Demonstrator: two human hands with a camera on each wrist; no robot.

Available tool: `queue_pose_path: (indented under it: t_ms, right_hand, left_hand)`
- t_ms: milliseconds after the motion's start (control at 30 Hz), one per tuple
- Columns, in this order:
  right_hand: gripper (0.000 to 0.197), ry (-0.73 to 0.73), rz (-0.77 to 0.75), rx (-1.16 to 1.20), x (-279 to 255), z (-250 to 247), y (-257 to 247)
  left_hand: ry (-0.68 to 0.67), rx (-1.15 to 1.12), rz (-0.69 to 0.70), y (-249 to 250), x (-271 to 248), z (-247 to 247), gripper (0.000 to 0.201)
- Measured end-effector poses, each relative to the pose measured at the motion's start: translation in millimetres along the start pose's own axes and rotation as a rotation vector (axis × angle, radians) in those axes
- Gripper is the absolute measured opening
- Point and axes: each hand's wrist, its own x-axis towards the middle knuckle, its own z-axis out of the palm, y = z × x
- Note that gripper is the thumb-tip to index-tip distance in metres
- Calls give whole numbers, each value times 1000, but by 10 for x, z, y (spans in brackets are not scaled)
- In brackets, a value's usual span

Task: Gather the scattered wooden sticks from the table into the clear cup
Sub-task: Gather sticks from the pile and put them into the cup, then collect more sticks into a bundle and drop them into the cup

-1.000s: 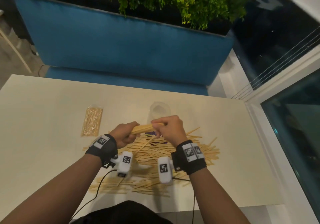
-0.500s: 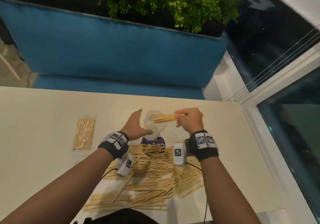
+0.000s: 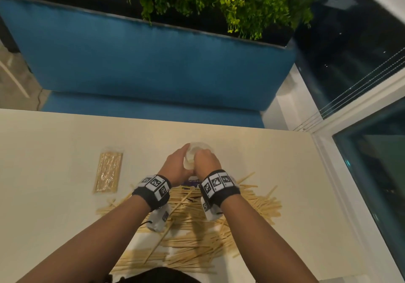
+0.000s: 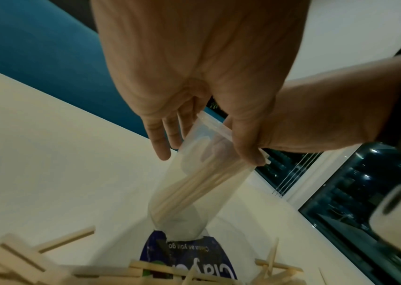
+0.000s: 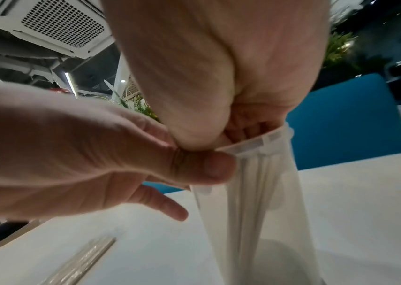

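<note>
The clear cup stands tilted just beyond the pile of loose wooden sticks on the cream table. My left hand grips the cup, thumb on one side and fingers on the other. My right hand is over the cup's mouth, fingers curled inside the rim on a bundle of sticks. That bundle reaches down to the cup's bottom. Whether other sticks lie in the cup I cannot tell.
A sealed clear packet of sticks lies on the table to the left. A purple printed label lies under the cup's near side. Beyond the table's far edge runs a blue bench with plants; a glass wall borders the right.
My right hand has carried the bundle over the cup and lowered it inside. My left hand, open beside the cup half a second ago, now grips the cup.
</note>
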Motion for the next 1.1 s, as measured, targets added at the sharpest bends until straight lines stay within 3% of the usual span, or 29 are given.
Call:
queue_pose_path:
  t_ms: [167,267,367,500,600,633,667,733,800,867,967,1100]
  right_hand:
    - [30,75,-145,-205,27,-172,81]
    - [16,47,-244,-348,-65,-183,140]
    - [16,40,-275,-441,-84,-193,188]
    - [23,99,-289,-302,-138,-204,182]
    - [34,182,-281,25,-285,-167,218]
    - [35,244,-271,170,-360,-135,223]
    - [34,326,-264,306,-448,-84,219]
    - [28,432,-237,477,-609,96,185]
    - [26,381,-239,486,-743,319,118]
    - [25,218,-262,417,-827,553,31]
    - [41,31,-299,227,-837,935,-90]
    - [74,-31,-375,-30,-720,1280,-232]
  left_hand:
    - [-15,5,17,72,46,-28,75]
    - [-21,24,3,74,42,-32,79]
    - [-23,54,-25,83,38,-20,84]
    - [-43,104,-53,95,41,-19,93]
    - [-92,133,-104,24,-5,-43,120]
    - [-89,153,-119,-40,-37,-52,121]
    - [-73,191,-130,-124,-86,-62,113]
    - [-34,281,-131,-340,-227,-98,74]
    - [-27,340,-133,-580,-459,-126,35]
    - [-72,384,-151,-821,-765,-131,16]
    - [-155,457,-206,-1185,-1257,-130,10]
    - [-197,531,-276,-1580,-1750,-222,13]
